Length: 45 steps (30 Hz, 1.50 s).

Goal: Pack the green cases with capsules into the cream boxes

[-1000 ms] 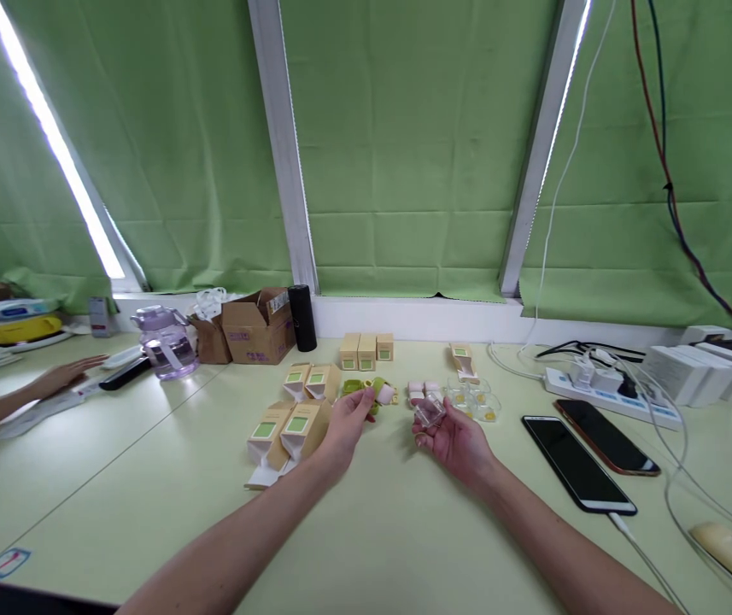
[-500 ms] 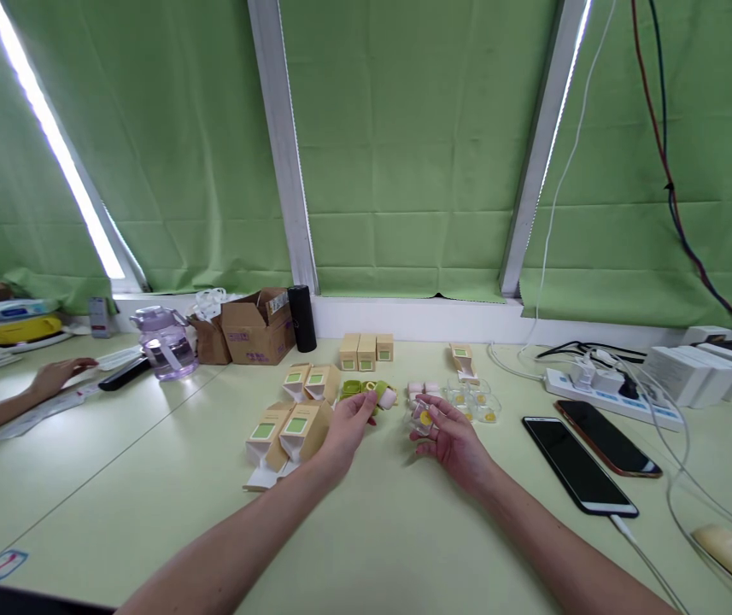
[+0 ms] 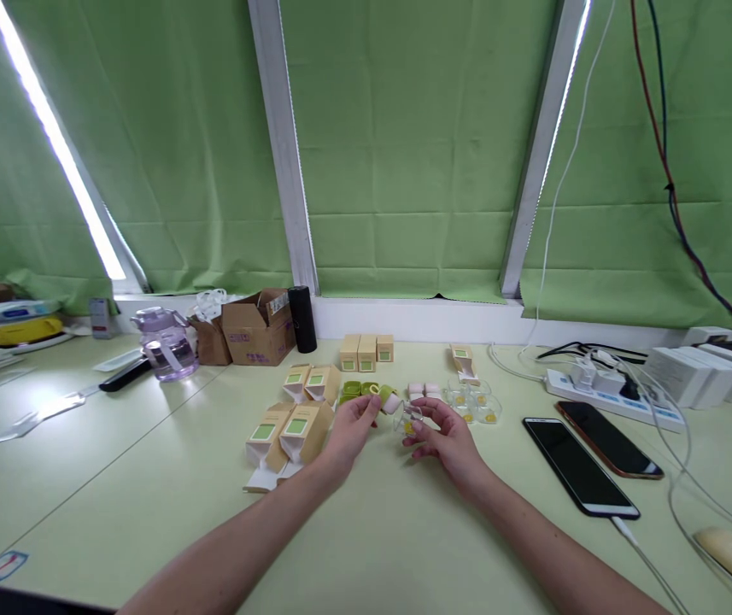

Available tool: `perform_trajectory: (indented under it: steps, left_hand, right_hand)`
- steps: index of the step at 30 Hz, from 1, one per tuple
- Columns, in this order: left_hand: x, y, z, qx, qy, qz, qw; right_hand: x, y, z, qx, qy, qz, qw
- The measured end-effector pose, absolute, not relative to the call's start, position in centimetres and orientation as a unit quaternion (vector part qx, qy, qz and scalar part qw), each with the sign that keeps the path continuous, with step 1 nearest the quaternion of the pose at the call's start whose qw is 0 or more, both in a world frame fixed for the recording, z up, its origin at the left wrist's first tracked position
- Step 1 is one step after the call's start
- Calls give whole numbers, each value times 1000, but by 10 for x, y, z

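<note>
My left hand (image 3: 349, 427) is closed on a small green piece with a pale pink end (image 3: 391, 401), held between thumb and fingers. Close by, my right hand (image 3: 446, 436) grips a small clear plastic cup (image 3: 406, 423) with a yellow spot in it. The cup's rim is near the pink end; I cannot tell if they touch. Behind my left hand lie several green pieces (image 3: 351, 389). Pale pink blocks (image 3: 425, 390) sit behind my right hand, beside several clear cups with yellow spots (image 3: 486, 410).
Open tan cartons with green labels (image 3: 301, 431) stand left of my left hand, with closed ones (image 3: 366, 350) farther back. At the right lie two phones (image 3: 580, 465) and a power strip (image 3: 609, 397) with cables. A purple jug (image 3: 166, 346) and cardboard box (image 3: 256, 329) stand at left.
My right hand has brought the clear cup left, closer to the pink-ended green piece. The other person's arm at the far left has gone out of view.
</note>
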State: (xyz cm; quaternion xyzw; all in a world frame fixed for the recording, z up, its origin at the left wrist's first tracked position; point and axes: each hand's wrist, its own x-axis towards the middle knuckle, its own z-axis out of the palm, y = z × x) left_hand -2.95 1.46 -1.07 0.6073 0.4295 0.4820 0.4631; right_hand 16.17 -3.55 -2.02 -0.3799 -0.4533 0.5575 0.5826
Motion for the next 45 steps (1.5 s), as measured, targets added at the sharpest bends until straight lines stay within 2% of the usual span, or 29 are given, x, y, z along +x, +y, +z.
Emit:
perform_trajectory:
  steps: [17,45]
  left_hand:
    - [-25,9,-5,627,413,479,456]
    - [-23,-3,4,670,400,460,424]
  right_hand:
    - [159,-35,-29,-315,-443,596,591]
    - [158,-37,-28,-296,-438,610,590]
